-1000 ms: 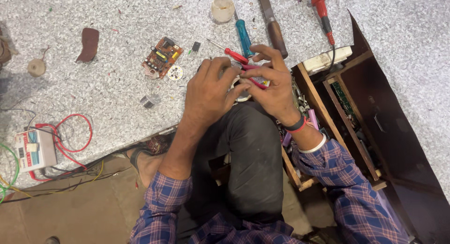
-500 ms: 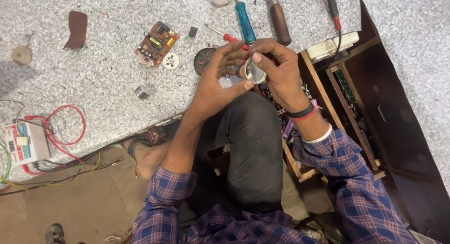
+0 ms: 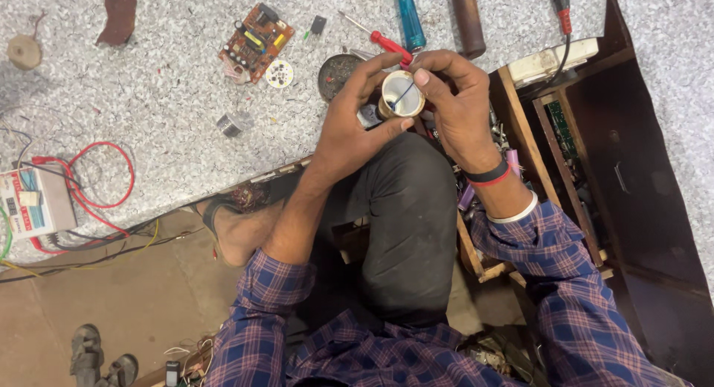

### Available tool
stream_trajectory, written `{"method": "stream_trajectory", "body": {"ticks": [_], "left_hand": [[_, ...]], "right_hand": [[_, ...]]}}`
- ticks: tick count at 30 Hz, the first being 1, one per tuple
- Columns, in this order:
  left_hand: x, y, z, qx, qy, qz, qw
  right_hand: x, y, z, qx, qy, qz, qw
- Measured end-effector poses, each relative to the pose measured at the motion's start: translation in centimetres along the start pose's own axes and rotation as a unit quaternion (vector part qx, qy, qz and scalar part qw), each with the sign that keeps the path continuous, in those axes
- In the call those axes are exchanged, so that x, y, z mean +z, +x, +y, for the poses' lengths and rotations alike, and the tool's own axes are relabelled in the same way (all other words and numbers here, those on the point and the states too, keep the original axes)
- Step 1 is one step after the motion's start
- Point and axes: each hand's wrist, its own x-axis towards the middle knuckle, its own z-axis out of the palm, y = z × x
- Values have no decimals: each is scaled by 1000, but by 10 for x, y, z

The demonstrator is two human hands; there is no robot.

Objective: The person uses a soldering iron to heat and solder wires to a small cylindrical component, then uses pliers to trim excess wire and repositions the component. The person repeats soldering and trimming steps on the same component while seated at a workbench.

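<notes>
I am pinching the small round lamp housing (image 3: pixel 401 94) between left hand (image 3: pixel 349 130) and right hand (image 3: pixel 457 104), next turning it carefully.

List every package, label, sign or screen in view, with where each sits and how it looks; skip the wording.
Boxy white device: far left on the speckled floor, its top face carrying a printed label in white, blue and red; red wires loop beside it.
No screens, signs or packages show elsewhere; the small white cylinder held between the left hand and right hand shows no label.
</notes>
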Motion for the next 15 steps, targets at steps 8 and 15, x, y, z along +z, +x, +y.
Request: {"method": "stream_trajectory", "body": {"ticks": [8, 15], "left_hand": [[5, 0, -1, -33, 128, 61, 989], [7, -2, 10, 83, 208, 80, 971]], "right_hand": [[1, -2, -5, -102, -183, -40, 977], [5, -4, -10, -128, -266, -53, 954]]}}
